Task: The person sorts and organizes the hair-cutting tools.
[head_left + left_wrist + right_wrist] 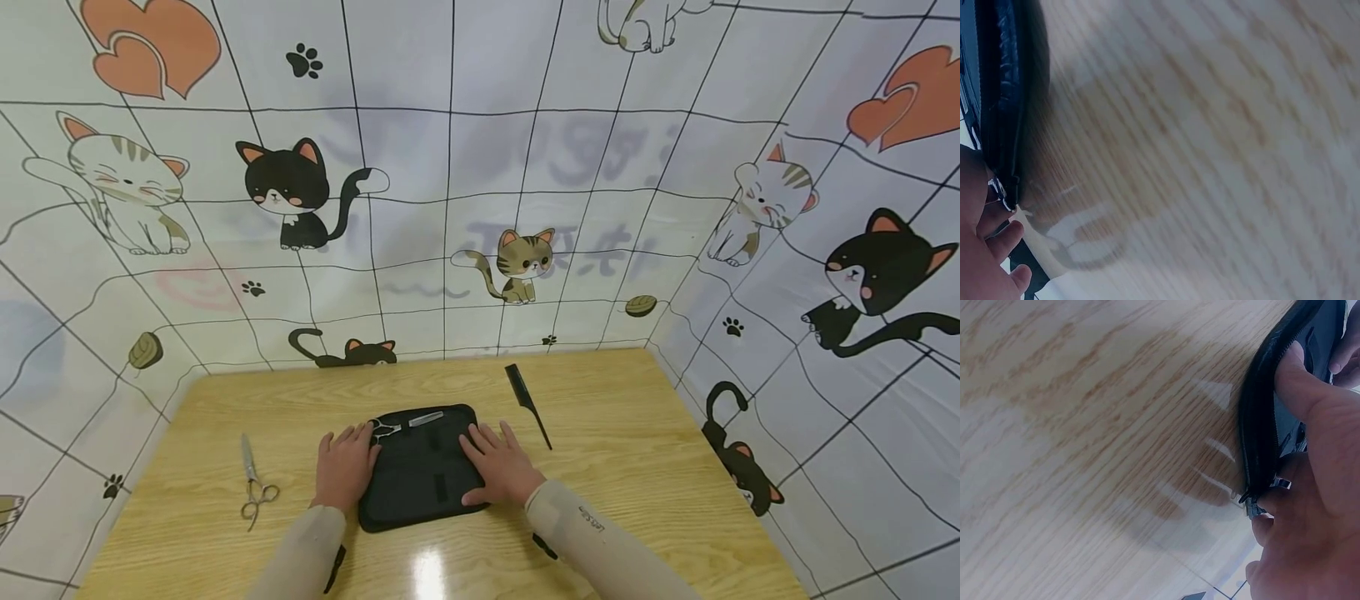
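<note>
A black zip case (pixel 420 479) lies on the wooden table between my two hands, its inner face up. Near its top edge a pair of scissors (pixel 385 431) is tucked under a dark strap. My left hand (pixel 345 467) rests along the left edge, fingertips by the upper left corner; in the left wrist view the zip pull (pixel 1001 192) hangs beside those fingers. On the opposite side my right hand (pixel 501 467) lies spread over the edge. The right wrist view shows that thumb (pixel 1300 384) inside the zipped rim, with fingers close to a metal zip pull (pixel 1252 507).
Another pair of scissors (pixel 253 483) lies on the table (pixel 622 467) to the left, blades pointing away. Right of the case is a black tail comb (pixel 528 404). A cloth with printed cats (pixel 405 167) hangs behind and along both sides of the table.
</note>
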Demonstrator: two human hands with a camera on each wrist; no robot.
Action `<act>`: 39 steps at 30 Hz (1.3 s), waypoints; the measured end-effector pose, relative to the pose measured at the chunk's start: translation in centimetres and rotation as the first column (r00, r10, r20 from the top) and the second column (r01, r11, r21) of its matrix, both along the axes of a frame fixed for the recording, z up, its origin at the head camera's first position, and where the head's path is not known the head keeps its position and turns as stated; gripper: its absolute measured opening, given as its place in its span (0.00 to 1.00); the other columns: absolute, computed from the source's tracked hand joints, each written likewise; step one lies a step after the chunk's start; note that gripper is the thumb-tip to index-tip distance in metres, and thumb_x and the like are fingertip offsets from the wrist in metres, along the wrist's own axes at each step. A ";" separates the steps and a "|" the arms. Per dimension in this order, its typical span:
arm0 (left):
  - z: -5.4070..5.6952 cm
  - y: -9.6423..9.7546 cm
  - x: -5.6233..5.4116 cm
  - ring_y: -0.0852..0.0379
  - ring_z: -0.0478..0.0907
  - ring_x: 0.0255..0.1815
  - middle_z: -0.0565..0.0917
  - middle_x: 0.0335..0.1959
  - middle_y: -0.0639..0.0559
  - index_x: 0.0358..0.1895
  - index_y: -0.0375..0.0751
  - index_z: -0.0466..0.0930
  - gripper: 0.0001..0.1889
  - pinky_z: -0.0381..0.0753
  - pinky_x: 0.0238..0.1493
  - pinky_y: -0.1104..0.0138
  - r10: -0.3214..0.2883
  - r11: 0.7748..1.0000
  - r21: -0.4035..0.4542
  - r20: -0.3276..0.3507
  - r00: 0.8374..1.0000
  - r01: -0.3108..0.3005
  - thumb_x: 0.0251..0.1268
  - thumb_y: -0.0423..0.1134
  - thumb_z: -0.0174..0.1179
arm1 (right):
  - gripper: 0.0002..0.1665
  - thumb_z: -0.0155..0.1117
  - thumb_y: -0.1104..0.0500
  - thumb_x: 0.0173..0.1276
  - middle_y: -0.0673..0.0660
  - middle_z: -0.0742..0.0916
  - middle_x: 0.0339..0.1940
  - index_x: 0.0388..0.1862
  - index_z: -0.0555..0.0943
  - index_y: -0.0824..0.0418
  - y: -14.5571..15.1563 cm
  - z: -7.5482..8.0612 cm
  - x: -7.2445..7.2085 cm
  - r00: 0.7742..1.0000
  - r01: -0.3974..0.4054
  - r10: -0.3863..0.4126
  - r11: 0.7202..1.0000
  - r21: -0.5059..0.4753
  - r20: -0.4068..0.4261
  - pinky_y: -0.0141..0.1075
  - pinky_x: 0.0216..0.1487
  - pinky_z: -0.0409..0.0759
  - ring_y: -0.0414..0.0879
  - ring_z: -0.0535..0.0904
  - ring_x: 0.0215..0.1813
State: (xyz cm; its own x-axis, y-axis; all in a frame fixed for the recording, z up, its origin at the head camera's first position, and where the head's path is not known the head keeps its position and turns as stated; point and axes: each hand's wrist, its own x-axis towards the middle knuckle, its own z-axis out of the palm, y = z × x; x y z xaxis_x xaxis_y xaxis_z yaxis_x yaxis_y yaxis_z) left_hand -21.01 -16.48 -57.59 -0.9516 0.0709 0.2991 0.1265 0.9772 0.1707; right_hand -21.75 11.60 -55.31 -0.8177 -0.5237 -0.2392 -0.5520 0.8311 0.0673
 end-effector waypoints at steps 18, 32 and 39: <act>-0.2 0.7 -0.2 0.43 0.80 0.58 0.84 0.56 0.44 0.59 0.41 0.80 0.20 0.72 0.61 0.42 -0.028 0.999 -0.047 -0.070 0.997 0.025 0.65 0.42 0.64 | 0.60 0.55 0.22 0.56 0.53 0.56 0.82 0.80 0.52 0.48 0.3 -0.7 -0.1 1.000 0.002 -0.002 1.000 -0.023 -0.001 0.56 0.80 0.40 0.50 0.49 0.82; -0.2 1.4 -0.7 0.44 0.78 0.61 0.84 0.57 0.46 0.57 0.43 0.82 0.19 0.71 0.62 0.42 -0.026 0.996 -0.086 -0.057 0.998 0.021 0.64 0.43 0.64 | 0.59 0.54 0.21 0.56 0.53 0.56 0.82 0.80 0.52 0.48 0.2 -0.5 -0.2 1.000 -0.001 0.001 1.000 -0.021 -0.005 0.56 0.80 0.41 0.50 0.49 0.82; -0.1 1.7 -0.8 0.44 0.76 0.64 0.83 0.59 0.49 0.60 0.45 0.81 0.20 0.70 0.64 0.42 -0.017 0.995 -0.099 -0.033 0.999 0.013 0.65 0.43 0.63 | 0.59 0.56 0.23 0.57 0.54 0.56 0.81 0.80 0.52 0.49 0.1 0.0 -0.1 1.000 0.006 -0.006 1.000 -0.026 0.023 0.56 0.80 0.41 0.50 0.49 0.82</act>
